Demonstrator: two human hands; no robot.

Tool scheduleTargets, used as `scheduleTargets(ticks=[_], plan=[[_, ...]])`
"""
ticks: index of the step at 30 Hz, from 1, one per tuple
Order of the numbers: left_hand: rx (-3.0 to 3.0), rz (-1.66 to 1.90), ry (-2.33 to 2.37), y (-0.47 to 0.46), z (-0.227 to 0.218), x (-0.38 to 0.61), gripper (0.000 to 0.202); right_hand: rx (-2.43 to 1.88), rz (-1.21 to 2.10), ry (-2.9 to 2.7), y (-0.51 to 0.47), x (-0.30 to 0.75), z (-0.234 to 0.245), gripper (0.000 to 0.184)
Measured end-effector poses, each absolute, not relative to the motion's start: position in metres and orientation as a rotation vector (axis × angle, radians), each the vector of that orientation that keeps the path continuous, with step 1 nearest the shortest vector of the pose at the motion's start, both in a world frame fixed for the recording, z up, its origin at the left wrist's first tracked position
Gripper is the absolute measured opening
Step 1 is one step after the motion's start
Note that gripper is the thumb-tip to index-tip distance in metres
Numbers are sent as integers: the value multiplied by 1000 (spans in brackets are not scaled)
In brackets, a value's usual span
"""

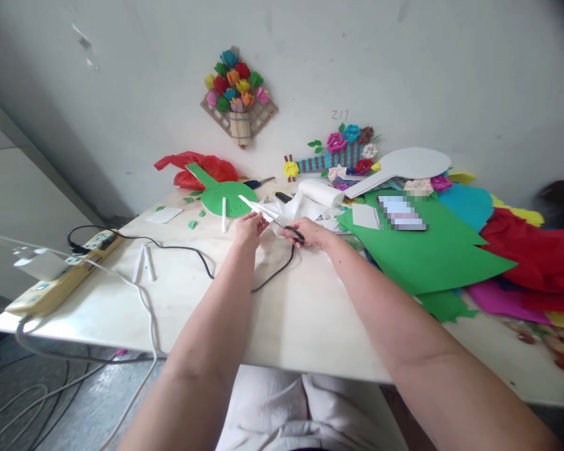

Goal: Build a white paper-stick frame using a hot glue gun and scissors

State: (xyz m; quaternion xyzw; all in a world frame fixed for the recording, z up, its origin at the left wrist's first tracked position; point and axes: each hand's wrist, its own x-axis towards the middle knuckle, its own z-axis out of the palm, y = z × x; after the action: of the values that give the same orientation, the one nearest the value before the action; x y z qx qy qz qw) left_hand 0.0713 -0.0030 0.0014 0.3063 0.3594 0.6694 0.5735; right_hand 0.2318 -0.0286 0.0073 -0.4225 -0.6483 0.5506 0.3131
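Note:
My right hand [311,233] is closed around the black handles of a pair of scissors [295,234], whose blades point left toward my other hand. Between the fingertips of my left hand [250,229] is a thin white strip of paper [250,202]; its far end sticks up and to the left. Crumpled thin white paper [301,210] lies just behind the blades. Whether the blades touch the strip is too small to tell. Just beyond my left hand lies a green paddle-shaped piece [237,195] with a white stick [224,215] resting against its edge.
At left stands a power strip [59,275] with chargers and trailing cables. Two white sticks [149,263] lie nearby. A white roll [322,193], green sheets [432,250], a phone [402,213] and coloured crepe paper [526,250] cover the right side. Paper flowers [235,81] hang on the wall.

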Motion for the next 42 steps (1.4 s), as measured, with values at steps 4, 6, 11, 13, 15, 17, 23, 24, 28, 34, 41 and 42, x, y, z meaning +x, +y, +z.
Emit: scheduleTargets(ticks=[4, 6, 11, 13, 15, 17, 23, 24, 28, 34, 41, 42], plan=[[716, 1566, 837, -4, 3, 72, 11, -1131, 1463, -1719, -30, 233, 9, 27], [720, 1562, 822, -4, 3, 72, 11, -1137, 1472, -1732, -31, 234, 9, 28], [749, 1560, 776, -4, 1, 74, 9, -1115, 1512, -1732, -29, 236, 9, 30], [786, 1545, 766, -5, 0, 76, 8, -1111, 1507, -1734, -29, 236, 9, 31], [819, 1536, 762, -7, 0, 77, 6, -1108, 1498, -1737, -28, 236, 9, 33], [842, 1535, 752, -8, 0, 78, 6, -1113, 1488, -1737, -28, 235, 10, 34], [832, 1555, 752, -11, 2, 79, 9, -1151, 1481, -1714, -31, 234, 13, 35], [830, 1556, 749, -10, 3, 79, 10, -1151, 1479, -1707, -32, 233, 13, 35], [829, 1564, 734, -9, 2, 79, 10, -1144, 1478, -1664, -32, 231, 11, 34], [817, 1565, 751, -7, 0, 78, 11, -1089, 1452, -1655, -28, 228, 6, 32], [815, 1559, 753, -7, 0, 77, 13, -1136, 1461, -1666, -28, 229, 6, 30], [817, 1558, 752, -8, 0, 78, 13, -1147, 1470, -1671, -28, 230, 6, 31]])
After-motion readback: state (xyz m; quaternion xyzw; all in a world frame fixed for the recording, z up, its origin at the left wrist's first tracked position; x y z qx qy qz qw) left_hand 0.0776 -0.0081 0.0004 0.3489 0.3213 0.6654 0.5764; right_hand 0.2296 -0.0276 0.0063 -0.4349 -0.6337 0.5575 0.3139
